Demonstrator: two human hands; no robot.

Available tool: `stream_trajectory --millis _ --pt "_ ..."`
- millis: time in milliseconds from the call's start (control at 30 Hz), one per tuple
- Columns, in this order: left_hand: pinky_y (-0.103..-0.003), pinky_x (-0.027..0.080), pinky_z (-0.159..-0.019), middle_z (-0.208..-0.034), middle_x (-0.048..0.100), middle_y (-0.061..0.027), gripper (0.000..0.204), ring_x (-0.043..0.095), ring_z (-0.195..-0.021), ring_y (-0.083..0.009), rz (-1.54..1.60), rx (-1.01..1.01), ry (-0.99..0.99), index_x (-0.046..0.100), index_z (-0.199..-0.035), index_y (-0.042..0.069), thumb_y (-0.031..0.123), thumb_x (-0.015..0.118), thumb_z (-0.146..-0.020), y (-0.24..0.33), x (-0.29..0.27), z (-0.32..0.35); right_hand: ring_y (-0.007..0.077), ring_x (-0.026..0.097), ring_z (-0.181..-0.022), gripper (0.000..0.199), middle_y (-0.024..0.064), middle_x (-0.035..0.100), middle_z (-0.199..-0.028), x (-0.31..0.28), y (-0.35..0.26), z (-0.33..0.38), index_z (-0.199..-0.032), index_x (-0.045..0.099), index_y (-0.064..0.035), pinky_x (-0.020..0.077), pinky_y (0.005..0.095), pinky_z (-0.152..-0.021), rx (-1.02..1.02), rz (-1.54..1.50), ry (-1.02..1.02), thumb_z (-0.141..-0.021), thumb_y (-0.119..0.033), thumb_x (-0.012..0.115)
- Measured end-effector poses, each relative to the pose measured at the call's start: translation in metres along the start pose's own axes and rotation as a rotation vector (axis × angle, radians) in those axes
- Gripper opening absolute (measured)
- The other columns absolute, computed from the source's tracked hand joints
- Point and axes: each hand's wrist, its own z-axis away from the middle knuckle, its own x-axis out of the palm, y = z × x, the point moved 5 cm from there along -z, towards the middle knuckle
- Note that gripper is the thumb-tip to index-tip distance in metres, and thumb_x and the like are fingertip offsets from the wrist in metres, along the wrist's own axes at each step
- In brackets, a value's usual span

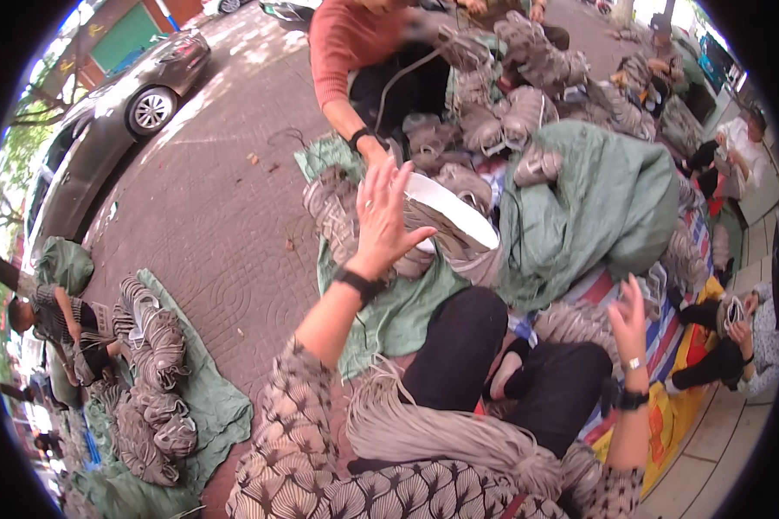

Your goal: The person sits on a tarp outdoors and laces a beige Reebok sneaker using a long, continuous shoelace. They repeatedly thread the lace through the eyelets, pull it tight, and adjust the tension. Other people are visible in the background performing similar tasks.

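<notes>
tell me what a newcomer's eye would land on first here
Probably the person's raised left hand, fingers spread near the middle, with a bright white oval piece just to its right. Next, the big green sack bulging right of centre, in front of a grey-brown pile. Then the thick bundle of pale cord across the lap, low in the picture.

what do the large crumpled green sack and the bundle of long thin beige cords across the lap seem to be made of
Large crumpled green sack: probably woven plastic with a dull finish, judging by its sharp, stiff-looking creases; the weave isn't clear.

Bundle of long thin beige cords: seemingly textile, matte, as the strands drape and bend loosely; whether cotton or synthetic, I can't tell.
</notes>
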Motion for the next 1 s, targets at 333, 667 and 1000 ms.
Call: stream_trajectory --millis 333,667,1000 --pt "-0.056 0.028 -0.111 -0.079 0.064 -0.0034 0.021 0.065 -0.092 -0.0262 0.032 0.575 -0.738 0.063 -0.091 0.013 0.024 0.074 -0.077 -0.049 0.13 0.018 0.0391 0.047 -0.128 0.103 0.0234 0.049 -0.138 0.263 -0.045 -0.063 -0.15 0.028 -0.0056 0.0356 0.0437 -0.109 -0.413 0.287 -0.357 -0.07 -0.042 0.081" --pt "-0.042 0.047 -0.091 -0.095 0.064 -0.0166 0.037 0.062 -0.095 -0.0339 0.215 0.489 -1.159 0.065 -0.105 0.004 0.028 0.075 -0.078 0.096 0.113 -0.087 0.0209 0.066 -0.098 0.066 0.0099 0.068 -0.113 0.188 -0.001 -0.063 -0.137 0.045 0.0006 0.0519 0.035 -0.086 0.126 -0.365 -0.474 -0.08 -0.011 0.075" --pt "-0.038 0.032 -0.112 -0.15 0.04 -0.0149 0.074 0.038 -0.138 -0.0239 0.772 0.241 -1.06 0.038 -0.148 0.004 0.053 0.056 -0.095 0.178 0.084 -0.087 0.0246 0.058 -0.12 0.051 0.0118 0.058 -0.133 0.08 -0.014 0.174 -0.141 0.042 -0.0023 0.0456 0.0432 -0.104 0.523 -1.441 0.065 -0.093 -0.007 0.059"
